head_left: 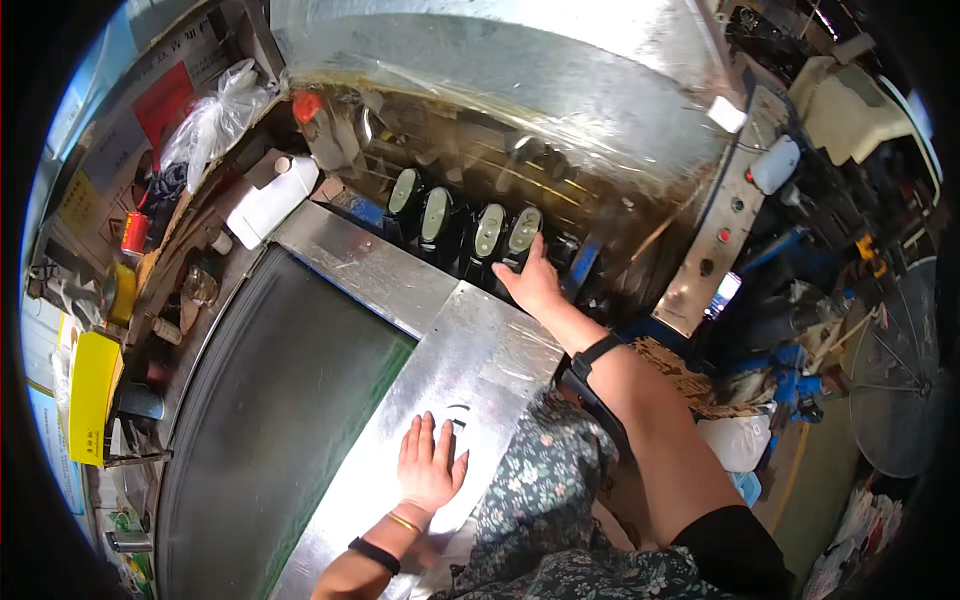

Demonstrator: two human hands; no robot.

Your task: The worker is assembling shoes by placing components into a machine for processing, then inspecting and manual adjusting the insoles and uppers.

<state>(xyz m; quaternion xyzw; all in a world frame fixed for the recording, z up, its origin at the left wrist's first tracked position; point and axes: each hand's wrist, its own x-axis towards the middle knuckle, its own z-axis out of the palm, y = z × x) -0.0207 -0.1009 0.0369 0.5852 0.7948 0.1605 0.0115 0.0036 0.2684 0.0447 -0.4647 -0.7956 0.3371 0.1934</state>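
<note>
My left hand lies flat on the shiny metal table, fingers stretched out and nothing held. Beside its fingertips is a small black-and-white mark or piece. Farther off, my right hand reaches toward a row of several black, shoe-shaped pieces with pale greenish, sole-like faces turned up. Its thumb and forefinger are apart, and the forefinger meets or nearly meets the rightmost piece. Left of that stand similar shoe-shaped pieces and another at the row's left end.
A dark conveyor belt runs along the table's left. Behind the row is a recess under a large metal hood. A white plastic jug stands at the left, a control panel with buttons at the right. A round fan guard is far right.
</note>
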